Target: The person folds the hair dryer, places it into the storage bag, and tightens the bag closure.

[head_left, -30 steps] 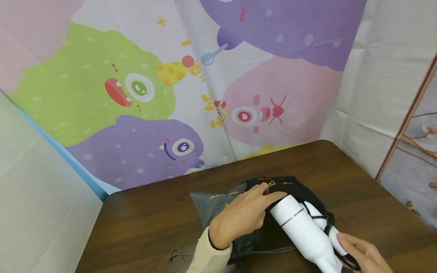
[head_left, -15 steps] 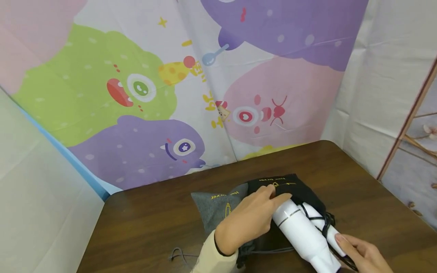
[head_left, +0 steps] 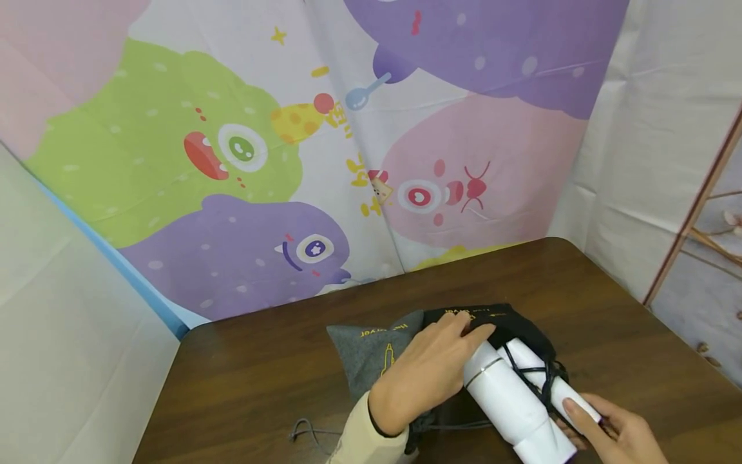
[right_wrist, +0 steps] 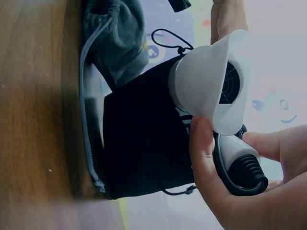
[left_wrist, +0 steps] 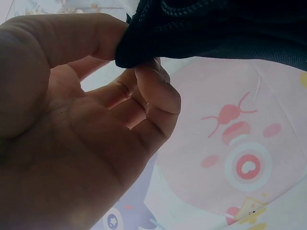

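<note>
In the head view a white hair dryer (head_left: pixel 504 399) lies aslant at the front right, its folded handle (head_left: pixel 568 396) wrapped in black cord. My right hand (head_left: pixel 623 435) grips the handle's lower end; in the right wrist view its fingers are about the handle, just below the dryer's flared white end (right_wrist: pixel 199 81). With thumb and fingertips, my left hand (head_left: pixel 420 370) pinches the edge of a black drawstring bag (left_wrist: pixel 192 33). The dryer's far end sits at this bag's mouth, partly hidden behind the left hand. Yellow lettering shows on the black cloth (head_left: pixel 522 328).
A grey drawstring bag (head_left: pixel 353 351) with yellow print lies left of the black one, partly under the left arm. Its grey cord (head_left: pixel 313 432) trails on the brown wooden table (head_left: pixel 243 380). A cartoon-print cloth (head_left: pixel 261 193) hangs behind the table.
The dryer has shifted and turned slightly, its far end now further behind my left hand. My left hand has moved slightly right, and my right fingers now show beneath the handle.
</note>
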Tool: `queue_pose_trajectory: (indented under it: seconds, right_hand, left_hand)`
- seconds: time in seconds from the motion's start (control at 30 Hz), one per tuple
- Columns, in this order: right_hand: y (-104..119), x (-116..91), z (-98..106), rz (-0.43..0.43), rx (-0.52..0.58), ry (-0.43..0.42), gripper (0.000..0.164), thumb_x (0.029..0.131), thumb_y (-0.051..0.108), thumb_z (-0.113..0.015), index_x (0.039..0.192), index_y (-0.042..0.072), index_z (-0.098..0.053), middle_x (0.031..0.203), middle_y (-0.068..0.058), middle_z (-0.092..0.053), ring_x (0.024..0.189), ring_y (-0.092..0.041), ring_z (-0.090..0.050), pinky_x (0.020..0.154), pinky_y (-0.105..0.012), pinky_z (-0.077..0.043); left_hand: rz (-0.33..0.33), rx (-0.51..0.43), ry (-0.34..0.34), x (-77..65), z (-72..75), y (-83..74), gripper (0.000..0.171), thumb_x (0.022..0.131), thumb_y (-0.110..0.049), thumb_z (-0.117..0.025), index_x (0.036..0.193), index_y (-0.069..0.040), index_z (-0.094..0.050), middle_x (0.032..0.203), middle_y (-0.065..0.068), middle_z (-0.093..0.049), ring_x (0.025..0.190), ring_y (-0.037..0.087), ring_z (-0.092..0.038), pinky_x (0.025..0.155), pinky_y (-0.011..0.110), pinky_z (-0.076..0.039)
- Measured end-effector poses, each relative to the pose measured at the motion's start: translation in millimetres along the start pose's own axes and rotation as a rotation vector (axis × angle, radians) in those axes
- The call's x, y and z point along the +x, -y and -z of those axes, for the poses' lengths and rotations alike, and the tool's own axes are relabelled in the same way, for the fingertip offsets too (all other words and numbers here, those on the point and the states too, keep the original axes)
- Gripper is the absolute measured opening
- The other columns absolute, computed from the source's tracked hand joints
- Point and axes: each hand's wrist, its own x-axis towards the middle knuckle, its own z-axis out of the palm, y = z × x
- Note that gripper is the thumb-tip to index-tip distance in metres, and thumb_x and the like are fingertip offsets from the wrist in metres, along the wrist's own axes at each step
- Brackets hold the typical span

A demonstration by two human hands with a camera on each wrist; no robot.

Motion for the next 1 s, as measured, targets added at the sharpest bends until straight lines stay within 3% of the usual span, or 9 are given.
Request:
queue_pose_trajectory:
  seconds: [0.17, 0.37, 0.53, 0.63, 0.77, 0.9, 1.0]
  right_hand:
    - [4.3, -2.8, -2.9, 0.057, 0.028, -0.032, 0.052, 0.101, 0.034, -0.060, 0.124, -0.013, -0.060, 0.082, -0.007, -0.072, 0.069, -0.010, -0.068, 0.062, -0.027, -0.057]
    - [8.9, -3.6, -4.7, 0.150, -0.016, -0.045, 0.040, 0.101, 0.027, -0.062, 0.117, -0.010, -0.065, 0.079, -0.004, -0.072, 0.067, -0.009, -0.067, 0.060, -0.028, -0.057]
    - [10.4, 0.7, -2.1, 0.126, -0.044, 0.005, 0.046, 0.101, 0.034, -0.059, 0.121, -0.008, -0.064, 0.081, -0.003, -0.072, 0.068, -0.010, -0.066, 0.062, -0.027, -0.055]
    - [8.9, 5.3, -0.3, 0.028, 0.046, 0.071, 0.055, 0.102, 0.038, -0.058, 0.126, -0.011, -0.060, 0.091, -0.008, -0.072, 0.075, -0.011, -0.069, 0.067, -0.028, -0.057]
    - [0.1, 12.0, 0.5, -0.107, 0.244, 0.213, 0.069, 0.102, 0.040, -0.056, 0.137, -0.018, -0.045, 0.122, -0.025, -0.062, 0.093, -0.016, -0.071, 0.079, -0.033, -0.058]
    - [-11.6, 17.2, 2.3, -0.118, 0.406, 0.408, 0.077, 0.106, 0.038, -0.048, 0.144, -0.024, -0.023, 0.144, -0.034, -0.041, 0.107, -0.020, -0.067, 0.089, -0.040, -0.055]
    - [-16.5, 19.9, 3.2, -0.140, 0.459, 0.498, 0.080, 0.106, 0.038, -0.047, 0.145, -0.025, -0.016, 0.145, -0.033, -0.042, 0.111, -0.023, -0.066, 0.092, -0.042, -0.053]
  left_hand:
    - [-0.006, 0.014, 0.036, 1.9, 0.5, -1.0, 0.052, 0.086, -0.005, -0.070, 0.135, -0.018, -0.060, 0.106, 0.000, -0.058, 0.080, 0.014, -0.048, 0.059, 0.019, -0.037]
    - [-0.045, 0.058, 0.041, 4.8, 2.1, -6.8, 0.053, 0.084, -0.010, -0.074, 0.135, -0.018, -0.061, 0.114, -0.003, -0.061, 0.093, 0.014, -0.054, 0.075, 0.021, -0.046]
    - [-0.059, 0.083, 0.010, 5.2, 1.3, -8.4, 0.050, 0.084, -0.008, -0.071, 0.132, -0.017, -0.062, 0.112, -0.003, -0.061, 0.093, 0.014, -0.055, 0.075, 0.021, -0.048]
    - [-0.049, 0.076, 0.015, 4.8, 1.8, -7.0, 0.047, 0.086, -0.007, -0.069, 0.131, -0.018, -0.063, 0.110, -0.003, -0.061, 0.093, 0.014, -0.054, 0.074, 0.020, -0.046]
    - [-0.042, 0.051, 0.033, 3.8, 1.7, -5.0, 0.043, 0.092, -0.006, -0.064, 0.134, -0.017, -0.061, 0.112, -0.003, -0.060, 0.094, 0.013, -0.053, 0.072, 0.018, -0.044]
    - [-0.035, 0.035, 0.041, 2.8, 3.4, -2.8, 0.043, 0.094, -0.005, -0.059, 0.136, -0.017, -0.060, 0.114, -0.002, -0.060, 0.090, 0.012, -0.050, 0.068, 0.016, -0.040]
    - [-0.035, 0.026, 0.035, 2.5, 5.2, -2.0, 0.044, 0.094, -0.004, -0.058, 0.136, -0.017, -0.059, 0.112, -0.002, -0.059, 0.087, 0.012, -0.047, 0.066, 0.016, -0.038]
